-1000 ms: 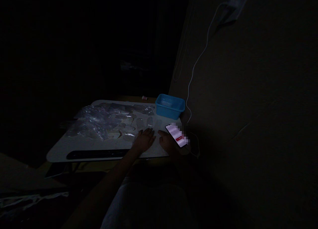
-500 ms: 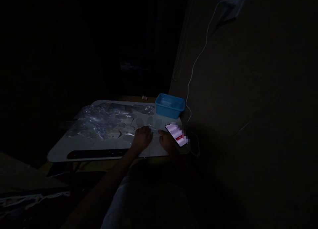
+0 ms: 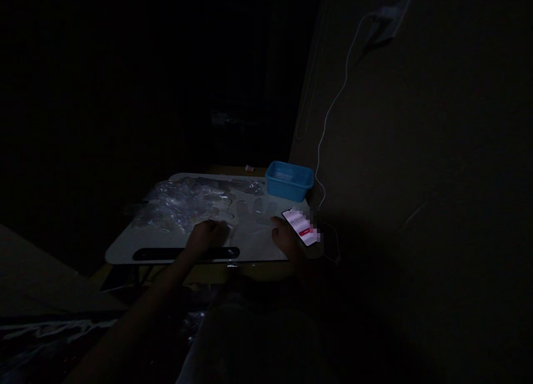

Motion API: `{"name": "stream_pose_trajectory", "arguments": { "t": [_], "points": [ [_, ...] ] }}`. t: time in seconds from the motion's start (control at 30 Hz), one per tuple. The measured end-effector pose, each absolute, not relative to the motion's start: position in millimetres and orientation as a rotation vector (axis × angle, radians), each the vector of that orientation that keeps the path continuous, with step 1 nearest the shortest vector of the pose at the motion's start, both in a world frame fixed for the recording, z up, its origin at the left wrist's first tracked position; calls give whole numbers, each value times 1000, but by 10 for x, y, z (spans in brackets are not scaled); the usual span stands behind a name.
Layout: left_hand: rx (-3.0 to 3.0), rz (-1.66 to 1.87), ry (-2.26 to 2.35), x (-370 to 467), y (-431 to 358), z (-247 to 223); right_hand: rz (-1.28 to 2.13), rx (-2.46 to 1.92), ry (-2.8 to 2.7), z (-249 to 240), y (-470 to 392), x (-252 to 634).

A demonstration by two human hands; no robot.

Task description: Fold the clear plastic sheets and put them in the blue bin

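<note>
My left hand [image 3: 205, 234] is low over the front of the white table [image 3: 125, 245], just behind a dark slot along its edge. Its fingers bend down to the right, smeared by motion and shadow, so I cannot see whether they hold anything. Further right, my right hand [image 3: 283, 235] rests on the table beside a lit phone [image 3: 300, 227], one finger stretched out to the left. Thin clear pieces with rounded outlines [image 3: 258, 205] lie flat beyond the hands. A crumpled heap of clear plastic [image 3: 177, 201] covers the table's left part.
At the back right corner stands a blue plastic basin [image 3: 287, 192]. Behind the table lies a small pinkish-white item [image 3: 249, 168]. A white cable [image 3: 326, 117] hangs from a wall socket [image 3: 391, 20] down the right wall. The room is very dark.
My left hand has moved left and toward the front edge, away from my right hand. The right hand stays by the phone. The view has shifted slightly.
</note>
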State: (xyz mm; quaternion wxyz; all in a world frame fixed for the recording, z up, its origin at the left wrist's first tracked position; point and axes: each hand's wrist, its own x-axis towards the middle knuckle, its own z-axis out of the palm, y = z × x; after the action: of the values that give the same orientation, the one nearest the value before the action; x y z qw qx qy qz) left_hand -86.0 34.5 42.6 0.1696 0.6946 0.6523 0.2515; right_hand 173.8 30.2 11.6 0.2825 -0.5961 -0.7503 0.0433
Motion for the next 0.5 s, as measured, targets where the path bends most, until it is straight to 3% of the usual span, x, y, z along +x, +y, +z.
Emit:
{"name": "stream_pose_trajectory", "arguments": {
  "t": [0.17, 0.33, 0.5],
  "points": [
    [2254, 444, 1983, -743, 153, 390, 104, -1576, -1988, 84, 313, 1744],
    [2172, 437, 2203, -639, 247, 356, 94, -1587, -1973, 89, 305, 1756],
    [2168, 508, 2094, -681, 359, 302, 106, -1601, -1984, 106, 316, 1752]
  ]
}}
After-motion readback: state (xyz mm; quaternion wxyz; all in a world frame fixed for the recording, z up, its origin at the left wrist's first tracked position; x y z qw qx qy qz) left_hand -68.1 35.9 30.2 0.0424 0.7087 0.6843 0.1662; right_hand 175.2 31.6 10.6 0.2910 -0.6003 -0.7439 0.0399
